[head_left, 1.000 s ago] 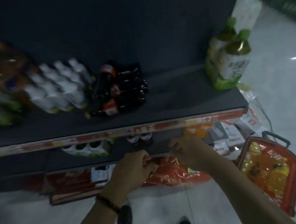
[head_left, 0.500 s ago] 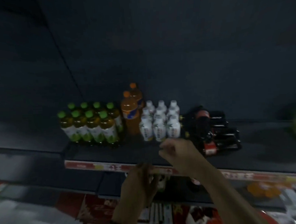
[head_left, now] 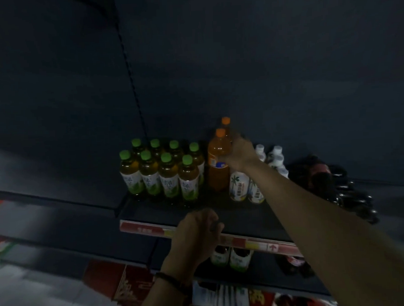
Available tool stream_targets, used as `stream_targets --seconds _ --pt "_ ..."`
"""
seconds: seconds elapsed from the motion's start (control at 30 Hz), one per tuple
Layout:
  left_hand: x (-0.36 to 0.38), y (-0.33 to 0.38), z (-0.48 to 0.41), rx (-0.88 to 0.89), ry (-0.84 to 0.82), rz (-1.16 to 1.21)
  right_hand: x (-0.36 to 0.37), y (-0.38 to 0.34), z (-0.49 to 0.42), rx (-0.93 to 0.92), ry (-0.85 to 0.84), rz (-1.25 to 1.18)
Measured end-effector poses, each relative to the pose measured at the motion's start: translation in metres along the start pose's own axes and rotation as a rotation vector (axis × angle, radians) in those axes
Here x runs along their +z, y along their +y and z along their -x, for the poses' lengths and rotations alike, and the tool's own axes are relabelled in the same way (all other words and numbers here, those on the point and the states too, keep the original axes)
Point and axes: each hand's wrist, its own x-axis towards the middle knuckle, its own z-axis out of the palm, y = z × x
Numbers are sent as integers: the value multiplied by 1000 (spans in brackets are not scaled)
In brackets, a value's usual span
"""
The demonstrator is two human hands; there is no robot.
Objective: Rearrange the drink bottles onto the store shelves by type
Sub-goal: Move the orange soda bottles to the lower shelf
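Note:
On the dark shelf (head_left: pixel 223 212) stand several green-capped tea bottles (head_left: pixel 164 175) in two rows at the left. Beside them are two orange soda bottles (head_left: pixel 217 156), one behind the other. My right hand (head_left: pixel 239 154) grips the front orange bottle around its upper body. Right of it stand several small white bottles (head_left: pixel 239 186), partly hidden by my right forearm. Dark cola bottles (head_left: pixel 338 185) lie at the far right. My left hand (head_left: pixel 197 232) hovers with curled fingers at the shelf's front edge; whether it holds anything is unclear.
A red and yellow price strip (head_left: pixel 247 240) runs along the shelf front. A lower shelf holds two green-labelled bottles (head_left: pixel 232 257) and a dark bottle (head_left: pixel 293 264). Red boxes (head_left: pixel 123 283) sit near the floor. The shelf section at left (head_left: pixel 46 184) is dark.
My right hand has reached forward from the shelf front to the front orange bottle and closed around it. The view has tilted up and left over the second.

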Motion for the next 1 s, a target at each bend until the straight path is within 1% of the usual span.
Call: stream_targets --seconds 0.07,0.2,0.3,0.37,0.5,0.63,0.7,0.77,0.83,0.87,0.93,1.0 --pt "-6 -5 -1 -1 13 14 14 5 -12 18 -16 16" --pt "-15 -14 -7 -15 11 2 27 -5 0 46 92 -8" --pt "-16 -23 -10 -36 18 44 35 -10 15 -4 97 -154" --pt "-15 -28 -12 -27 46 94 36 -11 22 -41 67 -241" --pt "-15 -28 -19 -27 76 227 7 -13 33 -62 5 -367" --pt "-19 -5 -27 -27 218 443 -41 -30 54 -123 1 -465" --pt "-19 13 -28 -1 295 530 -58 -41 65 -131 -11 -523" --pt "-12 28 -30 -4 336 611 -66 -48 75 -119 5 -572" --pt "-6 39 -28 -58 294 722 -74 -52 88 -93 8 -566" --pt "-4 42 -27 -72 231 781 -78 -51 94 -86 -9 -554" --pt "-1 42 -25 -30 77 882 -90 -47 107 -67 -82 -563" --pt "-5 38 -21 38 -142 978 -102 -37 120 -24 -167 -652"
